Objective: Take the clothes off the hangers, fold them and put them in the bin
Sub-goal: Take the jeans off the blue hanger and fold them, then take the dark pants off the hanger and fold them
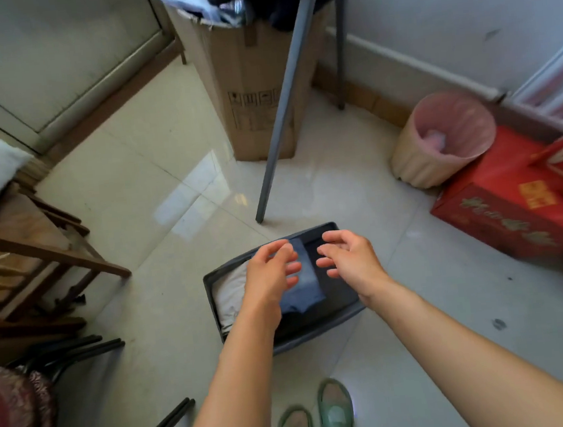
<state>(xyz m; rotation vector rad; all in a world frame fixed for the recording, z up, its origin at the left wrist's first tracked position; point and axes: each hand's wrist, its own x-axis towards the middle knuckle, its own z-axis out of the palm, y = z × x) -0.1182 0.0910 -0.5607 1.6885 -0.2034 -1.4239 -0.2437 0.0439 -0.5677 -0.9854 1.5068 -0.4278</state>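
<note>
Your left hand (268, 276) and right hand (351, 258) hover over the bin (316, 335), fingers (334, 237) loosely spread, gripping nothing. The folded blue garment (306, 291) lies inside beside a white one (229, 297) (both look flat). Pat its edges square so later pieces stack neatly.

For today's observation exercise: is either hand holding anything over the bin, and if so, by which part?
Nothing is held. Left hand and right hand hover empty above the bin; the blue garment lies inside.
</note>
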